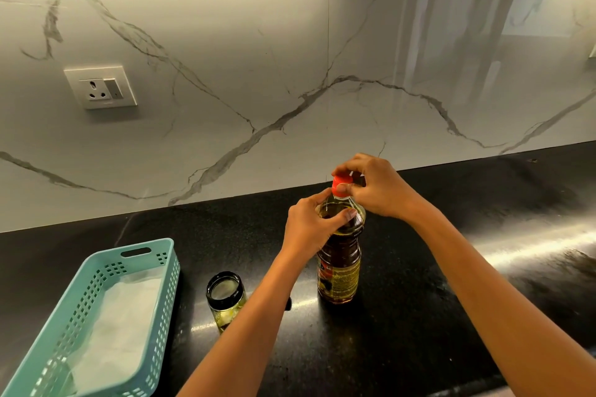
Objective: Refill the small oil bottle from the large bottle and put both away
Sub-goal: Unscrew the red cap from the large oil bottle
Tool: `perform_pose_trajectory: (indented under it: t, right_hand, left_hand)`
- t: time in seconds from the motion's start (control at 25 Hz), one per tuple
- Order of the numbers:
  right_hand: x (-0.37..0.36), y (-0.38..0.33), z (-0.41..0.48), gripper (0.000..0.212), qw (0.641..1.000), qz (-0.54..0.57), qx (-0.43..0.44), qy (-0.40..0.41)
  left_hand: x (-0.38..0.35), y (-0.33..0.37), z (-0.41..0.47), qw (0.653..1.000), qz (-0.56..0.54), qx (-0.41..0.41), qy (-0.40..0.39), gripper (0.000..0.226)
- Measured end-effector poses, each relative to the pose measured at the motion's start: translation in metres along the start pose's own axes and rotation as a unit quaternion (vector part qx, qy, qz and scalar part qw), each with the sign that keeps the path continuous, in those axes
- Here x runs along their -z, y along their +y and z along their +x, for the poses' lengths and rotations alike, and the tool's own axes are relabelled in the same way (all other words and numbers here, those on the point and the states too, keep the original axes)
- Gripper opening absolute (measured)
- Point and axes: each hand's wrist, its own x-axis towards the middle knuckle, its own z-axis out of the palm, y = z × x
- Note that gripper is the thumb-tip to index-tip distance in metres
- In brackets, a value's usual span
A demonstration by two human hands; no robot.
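Note:
The large oil bottle [339,264] stands upright on the black counter [483,203], holding dark amber oil and wearing a yellow label. My left hand [309,229] grips its shoulder just below the neck. My right hand [374,187] pinches the red cap [340,184] on top of it. The small oil bottle [225,298], a short clear jar with a black rim and no lid, stands to the left of the large bottle with a little pale oil in it. My left forearm crosses in front of its lower right side.
A teal perforated plastic basket [154,271] lined with white paper sits at the front left of the counter. A marble-patterned backsplash with a wall socket [101,87] rises behind. A small dark object [288,304] peeks out behind my left forearm.

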Motion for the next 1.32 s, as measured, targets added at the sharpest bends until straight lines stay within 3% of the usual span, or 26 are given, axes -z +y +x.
perform_pose_trajectory:
  t: [0.2, 0.36, 0.48, 0.64, 0.88, 1.0, 1.12, 1.32]
  right_hand:
    - [0.002, -0.003, -0.012, 0.029, 0.988, 0.117, -0.015, 0.101]
    - [-0.024, 0.019, -0.056, 0.028, 0.926, 0.285, -0.143, 0.204]
    - [-0.066, 0.047, -0.102, 0.027, 0.906, 0.311, -0.229, 0.175]
    - [-0.113, 0.076, -0.151, 0.019, 0.932, 0.215, -0.282, 0.075]
    - [-0.133, 0.100, -0.170, 0.019, 0.956, 0.057, -0.283, 0.050]
    - [-0.137, 0.104, -0.176, 0.025, 0.957, 0.064, -0.282, 0.018]
    - [-0.126, 0.097, -0.169, 0.034, 0.955, 0.098, -0.276, 0.048]
    - [-0.093, 0.057, -0.114, 0.087, 0.957, 0.183, -0.205, 0.091]
  left_hand:
    - [0.000, -0.003, 0.001, 1.000, -0.009, 0.011, -0.005, 0.070]
    - [0.000, -0.001, 0.000, 1.000, 0.004, 0.002, 0.009, 0.066]
    - [0.000, 0.000, -0.001, 1.000, 0.008, -0.001, 0.014, 0.066]
    - [-0.002, -0.002, 0.000, 1.000, 0.003, 0.002, 0.016, 0.066]
    - [-0.004, -0.004, 0.002, 1.000, -0.009, 0.003, 0.017, 0.064]
    - [-0.005, -0.006, 0.001, 1.000, -0.019, -0.001, 0.018, 0.065]
    - [-0.005, -0.006, 0.001, 1.000, -0.013, -0.002, 0.012, 0.067]
    - [0.000, -0.006, -0.015, 0.999, 0.040, -0.026, -0.017, 0.078]
